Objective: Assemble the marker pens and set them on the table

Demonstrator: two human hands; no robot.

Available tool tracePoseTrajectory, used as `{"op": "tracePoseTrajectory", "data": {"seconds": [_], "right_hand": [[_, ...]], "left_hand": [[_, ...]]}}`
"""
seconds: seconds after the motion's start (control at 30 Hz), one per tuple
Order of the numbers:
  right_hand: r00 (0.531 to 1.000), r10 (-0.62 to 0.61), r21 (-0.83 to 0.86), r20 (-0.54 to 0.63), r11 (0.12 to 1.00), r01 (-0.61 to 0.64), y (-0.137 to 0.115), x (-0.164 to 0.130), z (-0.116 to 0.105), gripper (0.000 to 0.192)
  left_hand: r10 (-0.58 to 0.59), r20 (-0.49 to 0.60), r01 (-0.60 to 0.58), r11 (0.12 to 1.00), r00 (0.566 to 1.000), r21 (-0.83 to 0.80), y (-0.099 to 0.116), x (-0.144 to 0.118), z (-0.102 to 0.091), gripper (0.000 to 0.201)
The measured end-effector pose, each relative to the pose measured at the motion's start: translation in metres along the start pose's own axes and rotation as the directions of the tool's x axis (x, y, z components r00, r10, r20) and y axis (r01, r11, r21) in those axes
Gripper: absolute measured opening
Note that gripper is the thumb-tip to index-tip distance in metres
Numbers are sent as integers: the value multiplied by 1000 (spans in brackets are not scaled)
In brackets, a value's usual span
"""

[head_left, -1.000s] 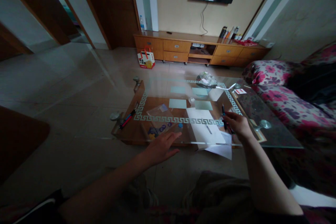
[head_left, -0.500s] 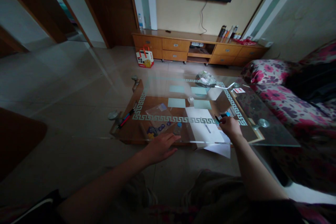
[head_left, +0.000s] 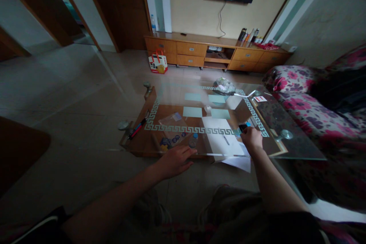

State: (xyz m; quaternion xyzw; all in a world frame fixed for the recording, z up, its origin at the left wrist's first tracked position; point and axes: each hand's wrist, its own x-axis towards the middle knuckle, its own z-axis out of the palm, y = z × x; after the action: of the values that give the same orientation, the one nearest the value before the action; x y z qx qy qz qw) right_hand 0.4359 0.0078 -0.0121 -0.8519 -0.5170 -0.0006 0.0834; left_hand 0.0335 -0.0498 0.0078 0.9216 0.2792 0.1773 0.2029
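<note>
My left hand (head_left: 177, 160) lies flat at the near edge of the glass table (head_left: 171, 151), fingers stretched out and holding nothing. Just beyond its fingertips is a small clear bottle with a blue cap (head_left: 195, 136). Over the table's right part, my right hand (head_left: 252, 139) is closed in a pinch; what it grips, if anything, is hidden by the fingers. A dark thing (head_left: 243, 126) shows at its fingertips, beside a blue-capped item (head_left: 248, 124). White paper (head_left: 219, 145) with a pen (head_left: 226, 140) on it lies left of this hand.
Red and black pens (head_left: 137, 129) lie at the table's left end. A clear plastic bag (head_left: 173, 122) is near the middle, and a bowl with a plastic bag (head_left: 223, 85) sits at the far side. A flowered sofa (head_left: 300, 103) borders the right.
My right hand has moved slightly right. The thin dark piece that stuck out left of its fingertips no longer shows there. My left hand stays in place.
</note>
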Motion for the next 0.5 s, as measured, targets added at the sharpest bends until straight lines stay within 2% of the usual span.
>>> {"op": "tracePoseTrajectory", "data": {"seconds": [0.5], "right_hand": [[999, 44, 32, -21, 999, -44, -6, -1, -1, 26]], "left_hand": [[-22, 12, 22, 1000, 1000, -10, -2, -2, 1, 38]]}}
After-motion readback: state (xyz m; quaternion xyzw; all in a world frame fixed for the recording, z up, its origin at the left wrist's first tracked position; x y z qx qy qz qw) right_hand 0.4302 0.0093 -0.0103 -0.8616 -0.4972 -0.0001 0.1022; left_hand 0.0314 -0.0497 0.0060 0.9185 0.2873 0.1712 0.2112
